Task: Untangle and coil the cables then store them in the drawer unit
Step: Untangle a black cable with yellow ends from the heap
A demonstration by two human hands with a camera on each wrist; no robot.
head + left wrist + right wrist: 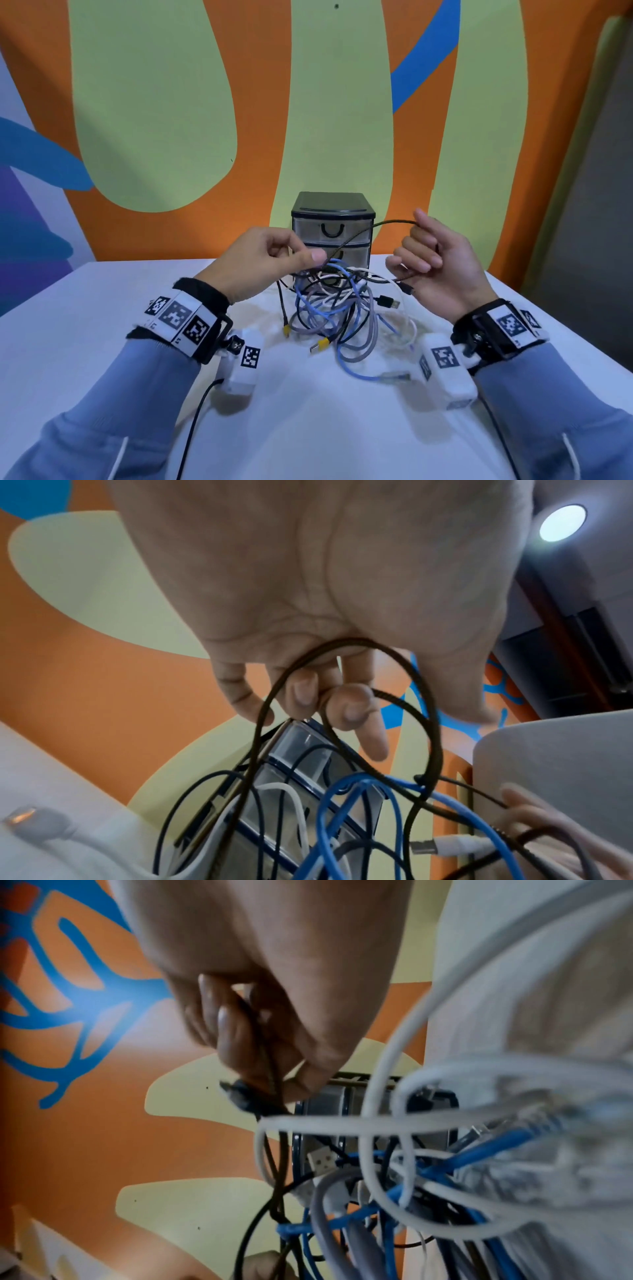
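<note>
A tangle of cables (337, 310), blue, grey, white and black, lies on the white table in front of a small black drawer unit (333, 229) with clear drawers, both pushed in. My left hand (274, 262) pinches a dark braided cable (356, 238) between thumb and fingers above the tangle. That cable (346, 653) loops under my left fingers (349, 710). It arcs right to my right hand (428, 257), whose curled fingers hold it (270, 1069) near its black plug (240, 1093). The drawer unit (339, 1104) shows behind the cables (394, 1177) in the right wrist view.
The white table (102, 325) runs to a painted orange, green and blue wall (171, 120) just behind the drawer unit. Loose yellow-tipped plugs (322, 344) and a black USB plug (388, 302) stick out of the tangle. A grey panel (596, 205) stands at the right.
</note>
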